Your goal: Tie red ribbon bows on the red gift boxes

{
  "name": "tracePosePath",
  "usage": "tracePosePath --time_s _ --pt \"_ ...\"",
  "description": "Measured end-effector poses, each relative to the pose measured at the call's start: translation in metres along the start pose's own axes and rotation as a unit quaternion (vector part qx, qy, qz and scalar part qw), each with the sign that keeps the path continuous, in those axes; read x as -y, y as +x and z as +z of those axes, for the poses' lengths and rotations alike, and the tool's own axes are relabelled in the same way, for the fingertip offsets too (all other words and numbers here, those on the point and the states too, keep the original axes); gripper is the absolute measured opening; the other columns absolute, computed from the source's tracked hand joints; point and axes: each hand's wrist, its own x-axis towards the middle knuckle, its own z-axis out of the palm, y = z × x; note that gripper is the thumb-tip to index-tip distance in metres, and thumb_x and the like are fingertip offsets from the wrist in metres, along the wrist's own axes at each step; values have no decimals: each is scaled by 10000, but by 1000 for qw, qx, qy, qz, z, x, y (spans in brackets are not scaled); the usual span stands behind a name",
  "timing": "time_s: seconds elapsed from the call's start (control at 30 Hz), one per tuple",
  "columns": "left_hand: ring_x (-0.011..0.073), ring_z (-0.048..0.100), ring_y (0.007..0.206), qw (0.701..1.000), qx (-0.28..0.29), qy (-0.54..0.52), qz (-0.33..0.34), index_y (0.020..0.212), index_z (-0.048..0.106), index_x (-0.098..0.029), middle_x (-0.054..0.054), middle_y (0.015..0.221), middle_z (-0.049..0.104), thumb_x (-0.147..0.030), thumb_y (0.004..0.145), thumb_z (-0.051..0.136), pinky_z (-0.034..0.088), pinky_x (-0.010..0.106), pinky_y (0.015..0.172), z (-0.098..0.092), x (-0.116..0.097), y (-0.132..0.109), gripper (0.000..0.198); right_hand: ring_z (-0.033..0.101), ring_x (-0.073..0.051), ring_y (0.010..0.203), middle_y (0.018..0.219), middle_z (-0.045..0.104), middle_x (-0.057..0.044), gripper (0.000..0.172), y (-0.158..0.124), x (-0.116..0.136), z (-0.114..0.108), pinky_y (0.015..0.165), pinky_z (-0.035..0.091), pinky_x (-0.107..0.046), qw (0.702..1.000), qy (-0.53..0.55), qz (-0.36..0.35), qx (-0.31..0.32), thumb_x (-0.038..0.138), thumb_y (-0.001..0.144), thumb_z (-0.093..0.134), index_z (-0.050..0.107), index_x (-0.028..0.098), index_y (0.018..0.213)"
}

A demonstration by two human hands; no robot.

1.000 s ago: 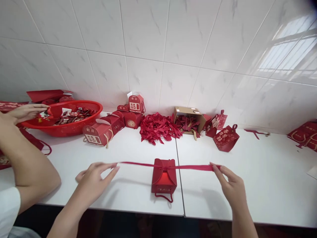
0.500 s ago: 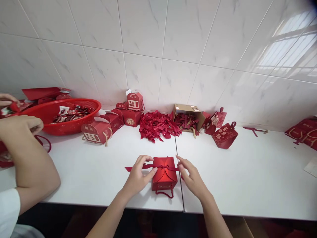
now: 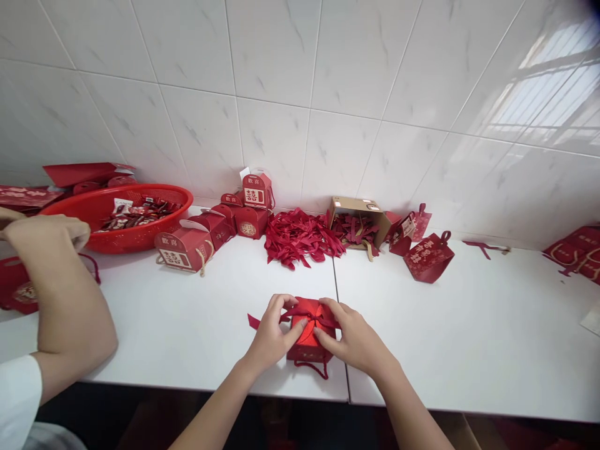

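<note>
At the bench's [image 3: 187, 325] near edge the left hand [image 3: 272, 334] and right hand [image 3: 356, 340] meet atop the box [image 3: 304, 350], equally near, each grip pinching the ribbon [image 3: 307, 310] lying left-right across it; farther back, gift boxes [image 3: 180, 253] bear 囍 labels.

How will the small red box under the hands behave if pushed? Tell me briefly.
Probably light: the red box looks like folded card, so it should slide easily on the smooth white table. Likely crushable, since its top is only curved flaps. The ribbon seems floppy; its loose end lies limp beside the left hand.
</note>
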Motion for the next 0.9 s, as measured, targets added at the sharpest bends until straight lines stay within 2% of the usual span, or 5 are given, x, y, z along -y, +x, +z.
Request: tracePosePath --time_s 0.27,0.4,0.47,0.67,0.9 --pt "125 473 627 998 37 6 -55 1040 306 -255 -68 726 376 -387 829 570 403 256 610 -5 12 4 363 557 -168 668 782 577 -4 514 0 -17 2 636 441 -296 997 46 -1 -63 443 889 487 385 241 1350" --pt "119 398 527 998 21 37 -43 963 335 -245 -107 586 330 -420 834 547 336 247 576 -19 9 10 304 409 -114 568 656 433 48 64 -2 -33 -5 534 377 -238 984 145 -44 -89 266 863 496 486 209 890" --pt "125 394 506 996 45 52 -64 921 386 -238 -102 544 340 -412 872 458 323 245 557 -28 5 14 195 403 -113 588 678 438 28 136 -6 -36 -10 540 377 -244 987 124 -74 -74 179 818 495 442 210 697" --pt "143 499 512 951 259 86 -145 669 575 -196 -25 537 571 -280 743 523 334 231 504 -59 -6 35 123 517 -140 627 822 519 -48 201 -15 -35 -10 540 448 -285 994 -10 -68 -86 158 812 487 564 193 629" --pt "89 370 415 876 457 13 -150 711 746 -175 2 504 581 -327 730 623 264 221 428 -69 -24 49 196 478 -119 536 719 509 -45 327 -5 -31 18 483 418 -272 947 -29 -106 -301 202 884 497 612 186 578"
